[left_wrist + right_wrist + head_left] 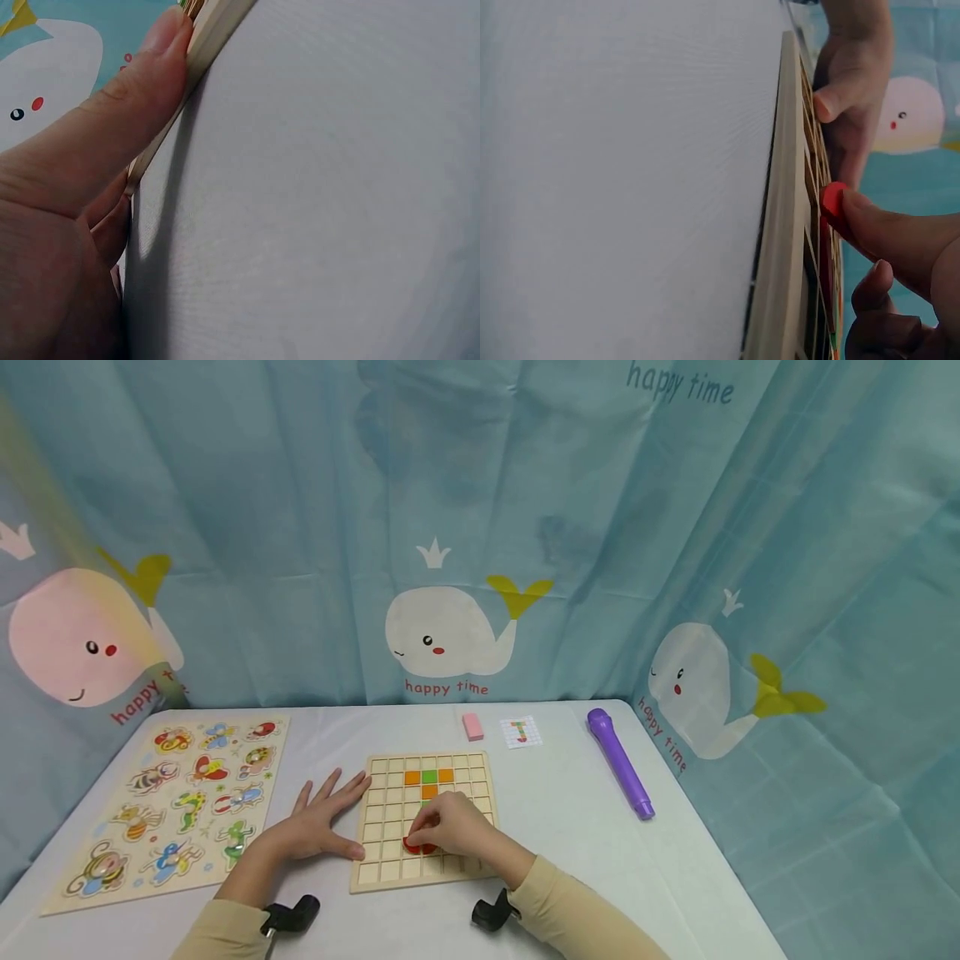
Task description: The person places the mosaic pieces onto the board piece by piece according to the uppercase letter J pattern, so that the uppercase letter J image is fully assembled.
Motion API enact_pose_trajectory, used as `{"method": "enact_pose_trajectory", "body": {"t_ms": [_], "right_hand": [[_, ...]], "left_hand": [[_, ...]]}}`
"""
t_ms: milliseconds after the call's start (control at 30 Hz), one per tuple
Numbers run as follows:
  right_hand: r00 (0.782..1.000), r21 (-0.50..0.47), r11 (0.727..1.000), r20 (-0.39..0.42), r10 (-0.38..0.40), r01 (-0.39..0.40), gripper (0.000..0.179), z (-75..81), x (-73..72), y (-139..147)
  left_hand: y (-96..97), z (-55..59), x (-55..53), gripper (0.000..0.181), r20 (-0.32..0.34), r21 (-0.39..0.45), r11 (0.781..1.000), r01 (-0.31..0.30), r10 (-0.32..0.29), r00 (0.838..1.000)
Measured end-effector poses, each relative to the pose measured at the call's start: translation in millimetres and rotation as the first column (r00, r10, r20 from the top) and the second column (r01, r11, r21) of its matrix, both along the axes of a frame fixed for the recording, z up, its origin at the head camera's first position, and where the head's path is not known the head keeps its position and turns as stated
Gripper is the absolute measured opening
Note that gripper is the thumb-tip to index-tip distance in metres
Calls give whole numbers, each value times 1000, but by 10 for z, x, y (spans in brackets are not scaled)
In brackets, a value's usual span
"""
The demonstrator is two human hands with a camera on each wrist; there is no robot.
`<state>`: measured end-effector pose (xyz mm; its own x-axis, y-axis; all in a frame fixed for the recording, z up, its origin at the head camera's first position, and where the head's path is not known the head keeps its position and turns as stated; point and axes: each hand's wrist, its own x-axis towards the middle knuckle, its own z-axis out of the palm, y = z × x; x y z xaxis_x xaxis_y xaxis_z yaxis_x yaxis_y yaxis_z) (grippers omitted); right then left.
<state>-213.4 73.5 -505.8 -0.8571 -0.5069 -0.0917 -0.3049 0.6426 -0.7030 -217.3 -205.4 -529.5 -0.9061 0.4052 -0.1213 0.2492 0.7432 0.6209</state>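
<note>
A wooden grid board (382,882) lies on the white table. Orange (412,777) and green tiles (429,777) fill several of its upper cells. My right hand (457,827) pinches a red piece (832,204) between thumb and finger, low over the board's middle; the right wrist view shows it tilted against the grid. Beside it another red piece (428,849) shows under the fingers, and the hand partly covers the tile column. With fingers spread, my left hand (318,827) touches the board's left edge; its thumb (150,67) rests along that edge in the left wrist view.
To the left lies a wooden insect puzzle (168,802). Behind the board are a pink block (472,727) and a small pattern card (521,732). A purple microphone-shaped stick (621,765) lies at right. A blue whale-print curtain (300,568) surrounds the table.
</note>
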Motion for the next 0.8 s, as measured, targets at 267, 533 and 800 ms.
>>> {"method": "enact_pose_trajectory", "body": {"t_ms": [267, 533, 800], "right_hand": [[1000, 51, 999, -11, -16, 16, 11, -37, -27, 39], [992, 96, 994, -104, 68, -58, 7, -14, 9, 36], [983, 229, 972, -161, 91, -52, 14, 33, 73, 23]], "left_hand": [[25, -5, 5, 123, -7, 7, 1000, 4, -4, 1000], [5, -3, 14, 123, -13, 0, 1000, 5, -5, 1000], [-12, -7, 12, 123, -25, -1, 1000, 7, -7, 1000]]}}
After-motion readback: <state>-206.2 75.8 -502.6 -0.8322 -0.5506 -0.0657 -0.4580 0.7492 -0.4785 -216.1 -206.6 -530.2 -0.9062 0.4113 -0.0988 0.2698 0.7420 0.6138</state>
